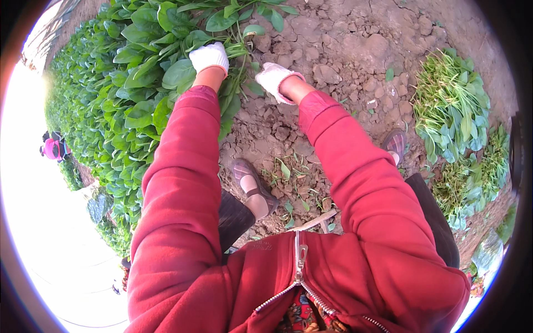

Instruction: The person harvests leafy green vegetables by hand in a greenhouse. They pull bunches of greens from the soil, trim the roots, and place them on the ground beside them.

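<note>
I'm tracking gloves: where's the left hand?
In the head view, the left hand is upper left of centre, by the leafy plants, left of the right hand.

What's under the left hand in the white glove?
Green stems show just right of the left hand, and big leaves on its left. Straight under it is covered, so I can't see what's there.
</note>
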Demonstrator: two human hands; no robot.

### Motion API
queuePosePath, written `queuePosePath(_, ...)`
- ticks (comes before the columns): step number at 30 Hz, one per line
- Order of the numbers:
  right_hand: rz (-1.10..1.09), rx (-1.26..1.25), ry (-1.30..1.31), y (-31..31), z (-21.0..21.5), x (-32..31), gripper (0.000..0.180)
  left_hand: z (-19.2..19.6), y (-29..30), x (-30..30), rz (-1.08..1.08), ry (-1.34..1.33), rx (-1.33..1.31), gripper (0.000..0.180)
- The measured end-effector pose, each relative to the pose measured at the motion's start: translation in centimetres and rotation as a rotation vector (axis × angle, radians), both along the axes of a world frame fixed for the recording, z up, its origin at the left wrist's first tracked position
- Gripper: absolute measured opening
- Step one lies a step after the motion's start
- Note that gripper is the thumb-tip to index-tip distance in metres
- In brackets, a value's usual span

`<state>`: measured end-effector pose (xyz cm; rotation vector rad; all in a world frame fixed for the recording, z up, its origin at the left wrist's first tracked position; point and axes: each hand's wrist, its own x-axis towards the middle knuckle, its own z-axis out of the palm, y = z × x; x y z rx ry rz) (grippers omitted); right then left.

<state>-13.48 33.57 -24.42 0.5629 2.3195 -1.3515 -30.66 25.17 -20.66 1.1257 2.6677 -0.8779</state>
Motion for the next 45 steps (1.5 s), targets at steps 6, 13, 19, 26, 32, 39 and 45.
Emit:
queuePosePath(6,-0.491,-0.086,-0.007,-0.9,2.0,2.1,0.041,1.2,0.5,-1.2,0.233,-0.188,-0.056,0.046)
queuePosePath(13,-0.893,-0.229,0.041,-1.6,2.2,8.7,0.043,1.8,-0.2,-0.1,0.109,-0.063,0.201,0.043)
queuePosePath(19,-1.096,-0.400,-0.015,-5.1,-0.1,15.0,0.038,5.6,-2.1,2.9,-0.131,0.091,0.860,0.039)
queuePosePath(26,-0.483,0.261,-0.451,-2.1,4.6,14.9,0.053,15.7,-6.9,6.8,-0.307,-0.236,1.265,0.042)
queuePosePath(32,-0.556,0.379,0.051,1.7,16.7,11.0,0.051,27.4,-13.5,10.2,0.207,-0.948,1.451,0.043)
queuePosePath(39,-0.266,0.360,0.638,-1.8,33.9,8.9,0.039,34.6,-22.4,14.3,0.498,-1.121,1.417,0.046)
queuePosePath(45,0.027,-0.009,0.536,-7.6,42.2,12.8,0.042,34.6,-25.8,19.4,0.315,-1.443,1.726,0.061)
